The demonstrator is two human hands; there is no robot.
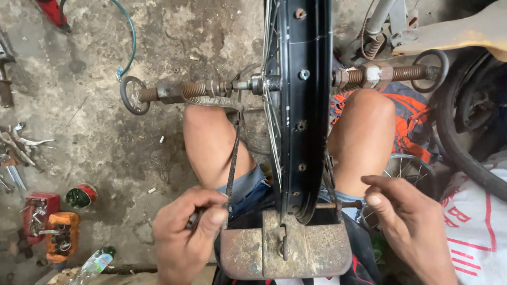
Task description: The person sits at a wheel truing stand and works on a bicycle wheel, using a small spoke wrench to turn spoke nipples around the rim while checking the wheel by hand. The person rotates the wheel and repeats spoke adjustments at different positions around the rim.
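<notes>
A black bicycle rim point(305, 105) with thin spokes stands upright in a rusty truing stand point(285, 248) between my knees. Its axle rests on threaded rods with ring handles on the left point(134, 95) and on the right point(430, 71). My left hand point(185, 237) is closed around the end of a small handle on the stand's left arm point(232, 163). With thumb and fingers, my right hand point(406, 221) pinches the end of a small threaded bolt point(338, 205) that points at the rim's side.
Wrenches point(18, 150) lie on the concrete floor at the left. Below them are a red box point(39, 208), an orange box point(60, 235) of small parts, a small tin point(81, 195) and a plastic bottle point(95, 264). A tyre point(459, 137) and another spoked wheel point(412, 169) lie at the right.
</notes>
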